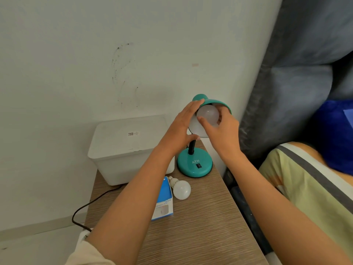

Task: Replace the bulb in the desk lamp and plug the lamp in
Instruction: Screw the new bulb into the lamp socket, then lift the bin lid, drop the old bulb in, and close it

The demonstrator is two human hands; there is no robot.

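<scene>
A teal desk lamp stands on its round base at the back right of a wooden table. Its teal shade is tilted toward me. My left hand grips the left rim of the shade. My right hand has its fingers around a white bulb inside the shade. A second white bulb lies on the table in front of the base, beside a blue and white bulb box. The lamp's black cord runs off the table's left edge.
A white lidded plastic box sits at the back left of the table, against the wall. A white power strip lies on the floor at the left. A grey headboard and a bed with a striped pillow are on the right.
</scene>
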